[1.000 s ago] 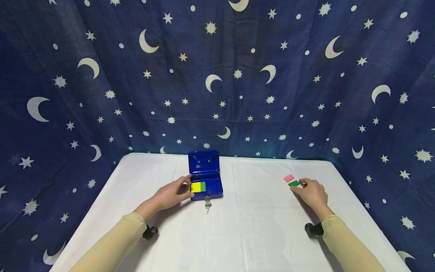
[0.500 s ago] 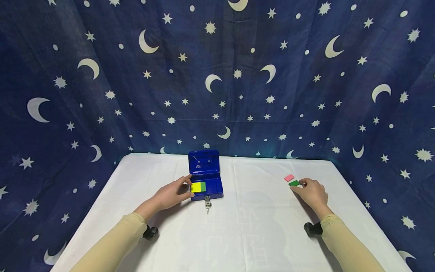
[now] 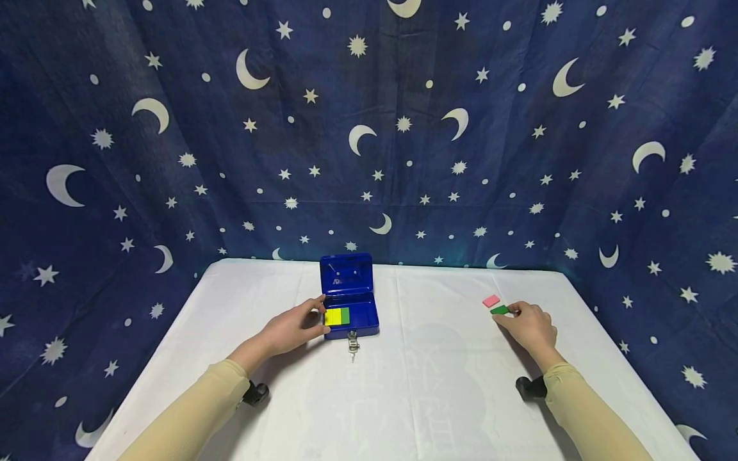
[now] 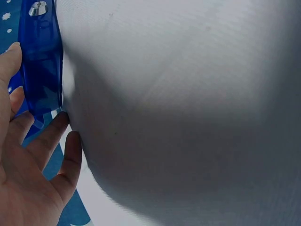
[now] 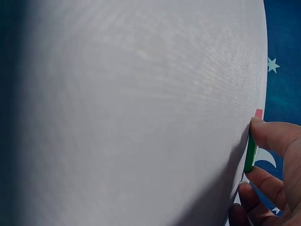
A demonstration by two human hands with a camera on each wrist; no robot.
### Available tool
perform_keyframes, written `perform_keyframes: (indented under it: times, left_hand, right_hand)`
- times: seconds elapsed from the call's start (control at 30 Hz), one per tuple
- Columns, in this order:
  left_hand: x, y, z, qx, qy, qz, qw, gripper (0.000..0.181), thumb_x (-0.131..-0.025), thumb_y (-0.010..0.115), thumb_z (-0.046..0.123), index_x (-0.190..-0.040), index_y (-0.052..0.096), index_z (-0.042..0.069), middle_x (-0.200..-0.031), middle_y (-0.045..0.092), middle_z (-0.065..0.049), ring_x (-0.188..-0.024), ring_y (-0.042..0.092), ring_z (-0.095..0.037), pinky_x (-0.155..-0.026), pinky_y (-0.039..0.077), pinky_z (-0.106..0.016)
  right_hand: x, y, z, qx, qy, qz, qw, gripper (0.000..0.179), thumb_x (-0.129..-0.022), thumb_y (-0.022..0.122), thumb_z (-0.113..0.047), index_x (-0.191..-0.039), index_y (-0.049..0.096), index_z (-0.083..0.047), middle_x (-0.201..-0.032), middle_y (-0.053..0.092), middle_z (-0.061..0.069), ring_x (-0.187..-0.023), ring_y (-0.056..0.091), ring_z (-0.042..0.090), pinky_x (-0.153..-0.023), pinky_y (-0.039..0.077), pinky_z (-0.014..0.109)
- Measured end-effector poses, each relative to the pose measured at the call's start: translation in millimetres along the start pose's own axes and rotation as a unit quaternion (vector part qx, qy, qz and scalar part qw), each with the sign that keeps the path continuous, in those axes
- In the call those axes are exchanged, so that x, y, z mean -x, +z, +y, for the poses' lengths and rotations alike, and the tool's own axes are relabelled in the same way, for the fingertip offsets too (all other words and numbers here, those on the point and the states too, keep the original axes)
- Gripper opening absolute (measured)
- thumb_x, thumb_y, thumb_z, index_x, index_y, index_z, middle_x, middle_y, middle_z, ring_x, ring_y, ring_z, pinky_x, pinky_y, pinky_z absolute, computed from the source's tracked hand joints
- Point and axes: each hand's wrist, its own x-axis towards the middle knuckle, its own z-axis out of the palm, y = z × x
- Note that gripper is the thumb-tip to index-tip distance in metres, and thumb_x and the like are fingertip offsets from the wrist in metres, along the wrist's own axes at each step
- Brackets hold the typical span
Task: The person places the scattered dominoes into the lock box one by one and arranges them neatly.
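Note:
In the head view a blue metal cash box (image 3: pixel 363 314) stands with its lid (image 3: pixel 346 274) raised. Two yellow blocks (image 3: pixel 332 317) and a green one (image 3: pixel 344 315) lie side by side at its left end. My left hand (image 3: pixel 291 328) holds that end, thumb at the front corner and a finger at the rear; the left wrist view has the fingers around the box (image 4: pixel 42 61). Over on the right, my right hand (image 3: pixel 529 328) pinches a flat green block (image 3: pixel 499 310) between thumb and fingertip, and the right wrist view shows this block (image 5: pixel 250 153) edge-on.
A flat pink block (image 3: pixel 491 300) lies just beyond the green one. Keys (image 3: pixel 353 346) hang from the box's front lock. The white cloth-covered table (image 3: pixel 426 384) stretches between the hands, and a dark blue star-and-moon curtain (image 3: pixel 403 166) hangs around its back and sides.

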Motion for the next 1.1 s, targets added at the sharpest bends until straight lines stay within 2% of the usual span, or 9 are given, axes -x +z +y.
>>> perform_keyframes:
  times: [0.43, 0.67, 0.93, 1.1]
  left_hand:
    - [-2.4, -0.7, -0.2, -0.005, -0.01, -0.001, 0.9999, 0.053, -0.094, 0.067, 0.055, -0.134, 0.057, 0.022, -0.162, 0.036, 0.006, -0.139, 0.048, -0.024, -0.107, 0.042, -0.054]
    - [-2.5, -0.9, -0.1, -0.003, -0.01, -0.002, 0.9999, 0.05, -0.094, 0.067, 0.056, -0.13, 0.058, 0.022, -0.163, 0.033, 0.008, -0.14, 0.047, -0.023, -0.108, 0.041, -0.054]
    - [-1.8, -0.5, -0.4, -0.001, -0.01, -0.004, 0.9999, 0.049, -0.094, 0.067, 0.055, -0.129, 0.058, 0.022, -0.163, 0.033, 0.007, -0.14, 0.047, -0.024, -0.107, 0.041, -0.055]
    - [-1.1, 0.1, -0.4, -0.003, -0.01, -0.004, 0.9999, 0.049, -0.094, 0.067, 0.055, -0.129, 0.058, 0.022, -0.163, 0.033, 0.006, -0.14, 0.047, -0.025, -0.107, 0.042, -0.055]
  right_hand:
    - [-0.7, -4, 1, -0.003, -0.006, -0.011, 0.9999, 0.055, -0.089, 0.073, -0.042, -0.123, 0.064, 0.001, -0.112, 0.059, 0.024, -0.107, 0.051, 0.047, -0.084, 0.039, 0.064]
    - [-1.4, -8, 4, -0.004, -0.019, -0.021, 0.9996, 0.056, -0.09, 0.072, -0.043, -0.126, 0.064, -0.001, -0.112, 0.061, 0.024, -0.106, 0.054, 0.047, -0.083, 0.041, 0.062]
    - [-3.8, -11, 10, -0.022, -0.027, -0.049, 0.9982, 0.059, -0.091, 0.073, -0.038, -0.135, 0.061, -0.002, -0.118, 0.063, 0.027, -0.11, 0.054, 0.049, -0.086, 0.041, 0.062]
    - [-6.8, -10, 14, -0.037, -0.021, -0.064, 0.997, 0.069, -0.09, 0.074, -0.041, -0.143, 0.053, -0.001, -0.12, 0.061, 0.027, -0.111, 0.053, 0.047, -0.089, 0.039, 0.064]
